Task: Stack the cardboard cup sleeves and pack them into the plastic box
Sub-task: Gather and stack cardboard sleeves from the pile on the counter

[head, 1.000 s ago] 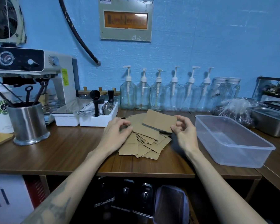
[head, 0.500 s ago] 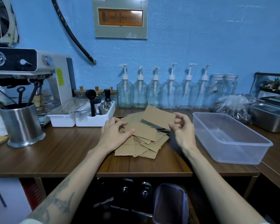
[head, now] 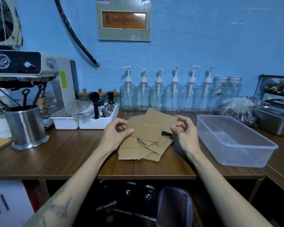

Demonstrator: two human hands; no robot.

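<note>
Cardboard cup sleeves (head: pixel 146 145) lie fanned in a loose pile at the counter's middle, left of the empty plastic box (head: pixel 233 140). Left hand (head: pixel 116 135) pinches one sleeve's left edge; right hand (head: pixel 184 130) pinches another's right edge. Light, stiff, easily creased: best gripped by edges. Lower sleeves are hidden.

Two hands: left (head: pixel 116 135), right (head: pixel 184 133). One clear plastic box (head: pixel 233 141). Six pump bottles (head: pixel 167 92) in a row. One steel utensil cup (head: pixel 25 126). One espresso machine (head: pixel 31 76). Two white trays (head: pixel 85 122). Cardboard sleeves (head: pixel 146 141): one overlapping pile, number indeterminate.
</note>
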